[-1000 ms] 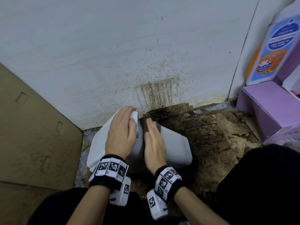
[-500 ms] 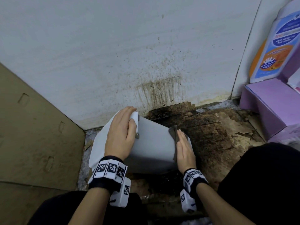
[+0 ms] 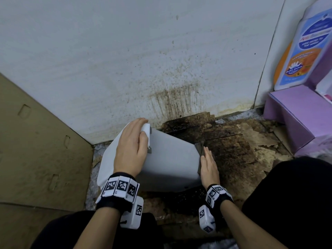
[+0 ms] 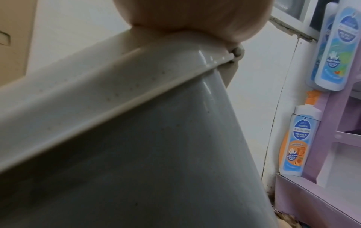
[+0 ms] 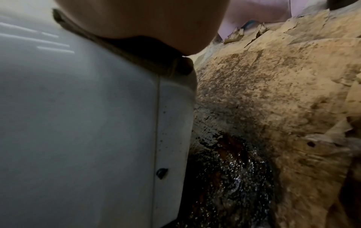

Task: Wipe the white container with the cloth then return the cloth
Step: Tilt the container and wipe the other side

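Observation:
The white container lies tilted on the stained floor, its rim toward the wall. My left hand grips the rim end, fingers curled over the edge, and the left wrist view shows the palm on the rim of the container. My right hand lies flat with straight fingers and presses the dark grey cloth against the container's right end. In the right wrist view the cloth is squeezed between the palm and the container.
A cardboard sheet leans at the left and a spattered white wall stands behind. The floor is wet, dark and peeling. A purple box and a blue-labelled bottle stand at the right. My dark-clothed knee is close by.
My right hand has slid the cloth from the middle of the container's upper face to its right end. My left hand has kept its grip on the rim.

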